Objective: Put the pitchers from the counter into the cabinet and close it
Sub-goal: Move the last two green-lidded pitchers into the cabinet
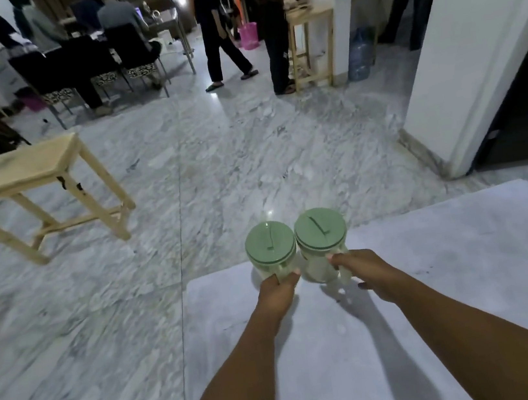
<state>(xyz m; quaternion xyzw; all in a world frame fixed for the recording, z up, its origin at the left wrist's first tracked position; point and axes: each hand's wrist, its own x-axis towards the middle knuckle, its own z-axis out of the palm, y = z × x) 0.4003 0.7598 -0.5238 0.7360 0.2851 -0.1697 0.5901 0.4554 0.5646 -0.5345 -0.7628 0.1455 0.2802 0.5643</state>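
Note:
Two clear pitchers with round green lids stand side by side at the far left corner of the white counter [436, 277]. My left hand [277, 291] is wrapped around the handle of the left pitcher [269, 244]. My right hand [366, 272] grips the handle of the right pitcher [319, 231]. The two lids nearly touch. Whether the pitchers rest on the counter or are lifted off it I cannot tell. No cabinet is in view.
Beyond the counter lies a marble floor [216, 159]. A wooden stool-like table [14, 170] stands at the left, a white pillar [459, 53] at the right. Far back are people, dark chairs, another wooden table [309, 13] and a water jug [360, 54].

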